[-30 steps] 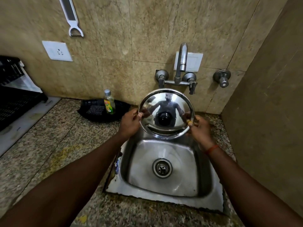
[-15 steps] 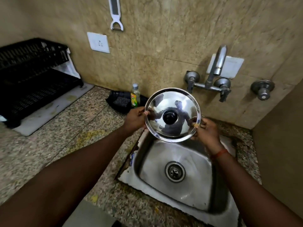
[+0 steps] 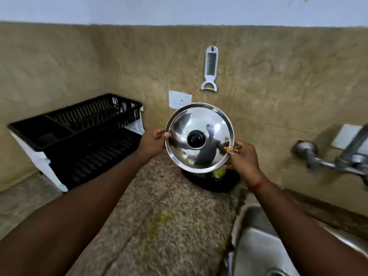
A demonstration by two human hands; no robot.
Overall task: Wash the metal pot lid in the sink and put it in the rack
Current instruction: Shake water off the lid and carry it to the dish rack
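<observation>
A shiny round metal pot lid (image 3: 201, 124) with a black knob in its middle is held upright in the air above the granite counter. My left hand (image 3: 152, 143) grips its left rim and my right hand (image 3: 242, 156) grips its lower right rim. The black two-tier dish rack (image 3: 79, 124) stands on the counter to the left of the lid, a short gap away. The steel sink (image 3: 256, 232) shows only partly at the lower right, below my right arm.
The granite counter (image 3: 159, 216) stretches between rack and sink. A black tray (image 3: 211, 183) with a green-labelled bottle sits behind the lid, mostly hidden. A tap (image 3: 342, 162) juts from the wall at right. A white peeler (image 3: 210, 69) and a socket (image 3: 178, 99) are on the tiled wall.
Both hands have carried the lid left, from above the sink to over the counter near the rack. The view has swung left and up, so the sink has slid to the lower right.
</observation>
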